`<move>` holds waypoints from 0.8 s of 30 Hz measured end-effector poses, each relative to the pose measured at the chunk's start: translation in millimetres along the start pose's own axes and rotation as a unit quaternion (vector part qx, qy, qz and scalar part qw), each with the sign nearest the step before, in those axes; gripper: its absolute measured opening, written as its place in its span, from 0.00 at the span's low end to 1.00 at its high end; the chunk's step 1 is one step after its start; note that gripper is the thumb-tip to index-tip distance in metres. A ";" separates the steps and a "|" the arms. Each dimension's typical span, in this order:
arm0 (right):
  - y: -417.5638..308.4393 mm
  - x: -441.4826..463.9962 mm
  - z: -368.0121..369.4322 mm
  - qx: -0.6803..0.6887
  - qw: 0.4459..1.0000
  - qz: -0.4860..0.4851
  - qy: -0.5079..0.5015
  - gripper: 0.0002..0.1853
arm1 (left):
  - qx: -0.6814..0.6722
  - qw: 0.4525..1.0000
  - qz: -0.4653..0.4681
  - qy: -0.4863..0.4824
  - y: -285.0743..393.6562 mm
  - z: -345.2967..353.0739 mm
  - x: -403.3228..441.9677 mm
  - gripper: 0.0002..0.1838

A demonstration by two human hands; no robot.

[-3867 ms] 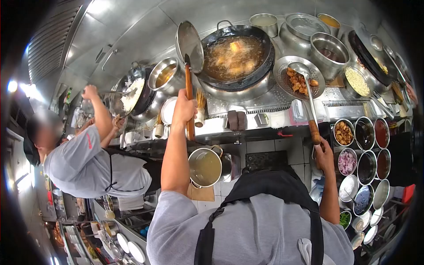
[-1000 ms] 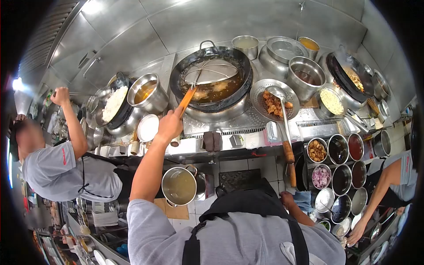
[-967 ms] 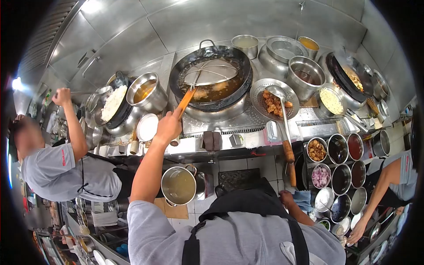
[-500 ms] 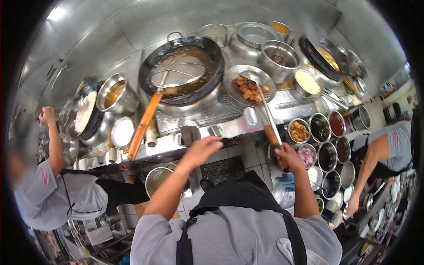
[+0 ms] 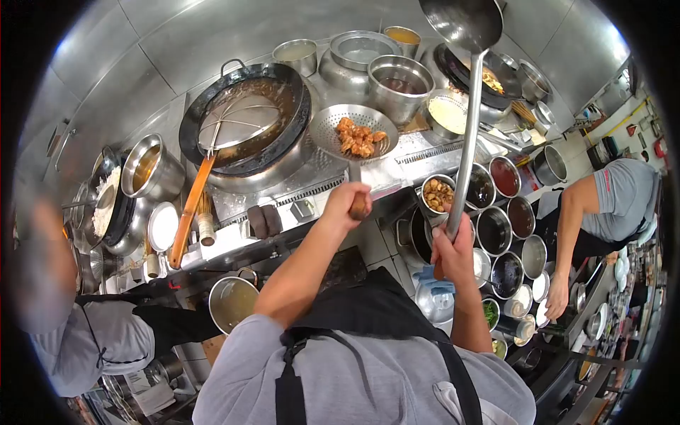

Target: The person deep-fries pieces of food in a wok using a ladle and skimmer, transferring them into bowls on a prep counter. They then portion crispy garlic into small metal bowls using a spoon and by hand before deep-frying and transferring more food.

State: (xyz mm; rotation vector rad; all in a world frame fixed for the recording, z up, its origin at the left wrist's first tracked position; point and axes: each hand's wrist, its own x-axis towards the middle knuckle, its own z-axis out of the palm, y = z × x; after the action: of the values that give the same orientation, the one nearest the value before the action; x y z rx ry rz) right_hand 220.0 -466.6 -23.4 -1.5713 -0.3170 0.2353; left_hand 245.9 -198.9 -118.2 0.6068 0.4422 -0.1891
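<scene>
My left hand (image 5: 347, 204) is closed around the wooden handle of a perforated strainer (image 5: 327, 129). Reddish-brown chunks of food (image 5: 361, 139) lie in the strainer's bowl, to the right of the big wok. A long metal ladle (image 5: 465, 152) stands nearly upright in my right hand (image 5: 455, 249), its bowl raised high at the top of the view. Left of the strainer, a wok (image 5: 301, 134) holds dark oil. Across that wok rests a mesh skimmer (image 5: 239, 125), its wooden handle reaching toward the counter's front edge.
Several pots of sauces (image 5: 494, 230) stand to the right. Behind the strainer are a steel pot (image 5: 401, 83) and a wide-rimmed pot (image 5: 345, 74). One co-worker (image 5: 605, 212) reaches down at the right; another person (image 5: 117, 333) is at a rice wok (image 5: 106, 212) on the left.
My left hand has taken hold of the strainer's handle. The ladle has been lifted from the strainer to upright in my right hand. The view has shifted right.
</scene>
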 end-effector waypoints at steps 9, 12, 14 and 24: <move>17.7 8.5 -34.5 -0.228 0.970 -0.073 0.032 0.27 | 0.125 0.985 0.099 0.071 -0.7 53.5 -113.3 0.22; 4.0 30.4 -11.4 -0.309 0.948 -0.057 0.046 0.25 | 0.160 0.970 0.178 0.034 -5.2 63.4 -106.4 0.25; 1.0 39.5 14.5 -0.203 0.978 0.037 -0.008 0.22 | 0.144 0.970 0.195 0.030 -3.3 68.7 -100.2 0.24; -28.3 14.4 59.5 0.627 0.616 0.418 -0.228 0.18 | 0.076 0.988 0.074 0.111 8.5 40.2 -111.7 0.16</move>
State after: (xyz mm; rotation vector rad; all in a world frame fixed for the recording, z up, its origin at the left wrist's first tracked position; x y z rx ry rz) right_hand 211.5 -405.5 4.0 -0.0768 0.2476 1.2960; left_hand 162.8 -210.8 -33.7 0.8122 0.5992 -0.0130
